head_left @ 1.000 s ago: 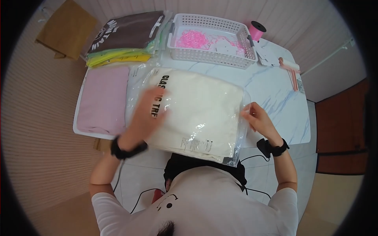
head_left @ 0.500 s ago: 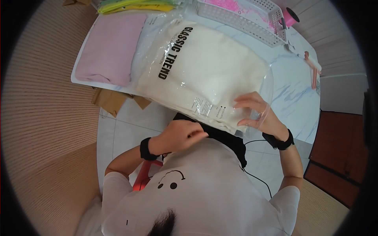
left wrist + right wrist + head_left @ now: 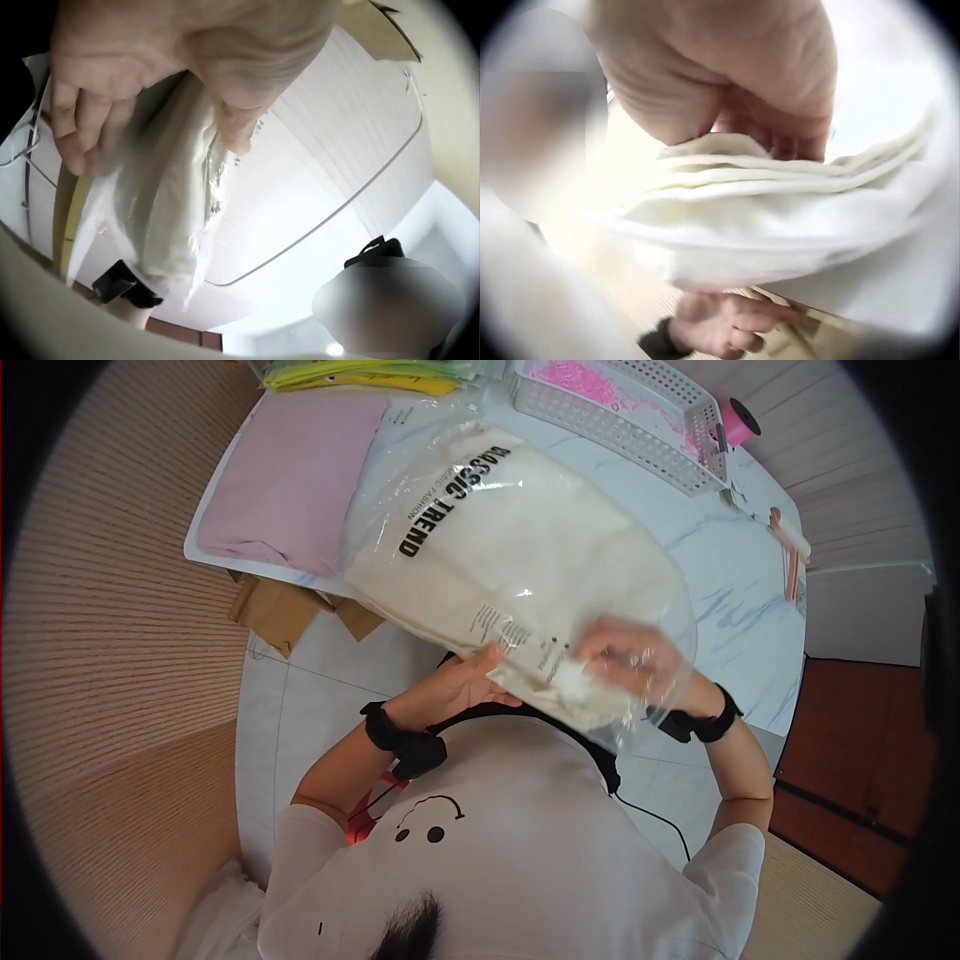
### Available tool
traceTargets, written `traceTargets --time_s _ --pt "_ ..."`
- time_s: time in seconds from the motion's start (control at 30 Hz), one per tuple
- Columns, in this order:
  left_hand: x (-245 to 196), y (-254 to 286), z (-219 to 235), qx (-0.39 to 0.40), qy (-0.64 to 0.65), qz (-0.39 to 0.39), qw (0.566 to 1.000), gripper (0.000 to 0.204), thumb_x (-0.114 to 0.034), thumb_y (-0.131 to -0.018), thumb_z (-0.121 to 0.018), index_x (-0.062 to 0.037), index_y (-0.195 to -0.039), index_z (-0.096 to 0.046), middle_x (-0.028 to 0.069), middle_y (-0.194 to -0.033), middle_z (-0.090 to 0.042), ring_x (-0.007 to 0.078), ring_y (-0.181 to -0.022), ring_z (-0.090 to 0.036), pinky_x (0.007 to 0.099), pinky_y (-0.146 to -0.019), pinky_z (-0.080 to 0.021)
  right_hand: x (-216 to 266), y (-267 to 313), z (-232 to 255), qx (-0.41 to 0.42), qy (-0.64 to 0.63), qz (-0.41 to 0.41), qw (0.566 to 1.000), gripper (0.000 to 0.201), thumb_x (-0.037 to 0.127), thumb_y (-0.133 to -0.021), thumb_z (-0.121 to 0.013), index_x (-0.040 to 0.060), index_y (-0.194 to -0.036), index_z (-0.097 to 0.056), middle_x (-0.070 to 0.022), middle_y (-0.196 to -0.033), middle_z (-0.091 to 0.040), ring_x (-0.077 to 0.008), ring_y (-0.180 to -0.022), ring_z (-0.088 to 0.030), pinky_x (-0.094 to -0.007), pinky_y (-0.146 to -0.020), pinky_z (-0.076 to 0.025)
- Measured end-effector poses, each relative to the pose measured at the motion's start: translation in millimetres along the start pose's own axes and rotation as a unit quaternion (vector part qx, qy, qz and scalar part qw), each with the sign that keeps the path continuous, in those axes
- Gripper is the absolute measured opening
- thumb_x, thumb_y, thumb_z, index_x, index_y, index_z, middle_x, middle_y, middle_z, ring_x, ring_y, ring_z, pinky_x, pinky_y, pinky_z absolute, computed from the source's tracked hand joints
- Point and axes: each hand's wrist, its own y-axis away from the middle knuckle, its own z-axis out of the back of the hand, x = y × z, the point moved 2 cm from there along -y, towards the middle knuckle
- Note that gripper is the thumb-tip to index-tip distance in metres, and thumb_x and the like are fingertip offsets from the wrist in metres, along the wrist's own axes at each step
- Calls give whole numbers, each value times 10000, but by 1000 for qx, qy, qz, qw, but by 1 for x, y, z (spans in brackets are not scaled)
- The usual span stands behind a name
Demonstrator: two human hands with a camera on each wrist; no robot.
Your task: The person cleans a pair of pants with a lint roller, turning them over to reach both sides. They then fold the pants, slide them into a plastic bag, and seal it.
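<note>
A clear plastic bag [image 3: 392,500] printed "CLASSIC TREND" lies over the table's near edge, with a folded cream garment [image 3: 570,530] inside. My left hand [image 3: 448,688] grips the bag's near side, thumb on top and fingers underneath. In the left wrist view the bagged bundle runs between that thumb and the fingers [image 3: 94,127]. At the bag's right end, my right hand [image 3: 640,657] reaches in through the opening and pinches the garment's corner. The right wrist view shows several folded cream layers [image 3: 780,176] under this hand, its fingertips partly hidden by the cloth.
Left of the bag lies a folded pink garment [image 3: 290,475]. Behind it are yellow and green bagged items [image 3: 360,375]. A white perforated basket [image 3: 620,435] with pink shredded paper stands at the back, beside a pink ribbon spool [image 3: 740,422]. Brown cardboard [image 3: 280,615] sits below the table's left edge.
My left hand has come off the bag's top and round to grip its near side. My right hand has gone from the bag's edge into its opening. The head view has tilted down.
</note>
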Motion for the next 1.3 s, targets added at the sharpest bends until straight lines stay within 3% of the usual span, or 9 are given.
traceTargets --time_s 0.23,0.5,0.67,0.8,0.9,1.0,1.1,1.2,1.3 --pt "1 11 12 -1 -25 -7 1000 529 -258 -934 -569 -2 -1357 -381 112 -1318 -495 212 -1188 -505 387 -1007 -418 -10 -15 -39 187 88 50 977 153 69 -857 -589 43 -1004 -625 -121 -963 -592 -299 -916 -562 -374 -818 -453" --pt "1 22 -4 -179 -161 -17 970 425 -170 -905 -531 65 -1256 -486 143 -1228 -566 223 -1088 -576 341 -921 -448 -27 -30 17 -299 517 57 800 396 55 -853 -530 -15 -1240 -481 -217 -1164 -527 -375 -1023 -512 -440 -897 -421" --pt "-1 28 2 -101 -1 -79 992 474 -174 -917 -515 23 -1334 -406 123 -1309 -501 244 -1183 -510 384 -1002 -402 -35 -27 39 -240 17 -150 959 296 101 -908 -509 -44 -1162 -555 -177 -1120 -581 -275 -977 -575 -380 -850 -463" --pt "-13 27 -8 -121 103 -69 985 470 -178 -931 -511 11 -1343 -389 121 -1306 -502 253 -1185 -511 404 -1007 -405 -45 -30 45 -146 -351 -211 901 289 153 -926 -539 -28 -1143 -600 -95 -1097 -624 -193 -994 -586 -331 -852 -484" --pt "-6 21 3 -167 50 -86 981 447 -160 -934 -506 5 -1334 -394 122 -1279 -522 249 -1157 -536 405 -985 -430 -59 -35 46 -109 78 -122 983 328 160 -932 -546 -12 -1210 -576 -90 -1193 -596 -184 -1083 -560 -310 -933 -456" --pt "0 22 12 -183 37 -89 978 428 -139 -931 -508 3 -1320 -404 122 -1256 -536 244 -1130 -555 400 -965 -451 -34 -36 41 -65 -123 -137 981 406 178 -910 -585 -16 -1262 -530 -115 -1281 -547 -188 -1152 -530 -314 -983 -424" --pt "2 21 11 -183 43 -93 978 426 -126 -928 -511 3 -1320 -405 123 -1254 -536 246 -1133 -553 400 -968 -451 -11 -36 32 -164 -418 -294 844 497 216 -896 -611 -21 -1309 -470 -124 -1313 -520 -188 -1168 -518 -316 -999 -408" --pt "3 21 9 -172 46 -99 979 430 -122 -931 -508 5 -1327 -397 126 -1268 -524 251 -1153 -539 405 -980 -441 -30 -37 37 -142 -502 -244 818 557 231 -869 -646 -20 -1323 -442 -106 -1313 -520 -188 -1160 -520 -321 -981 -418" --pt "5 20 8 -159 66 -91 981 437 -118 -936 -501 13 -1336 -384 132 -1287 -509 257 -1170 -526 413 -994 -428 -12 -35 47 -106 -132 -129 977 575 174 -840 -655 -14 -1332 -425 -139 -1276 -545 -235 -1155 -530 -331 -986 -405"
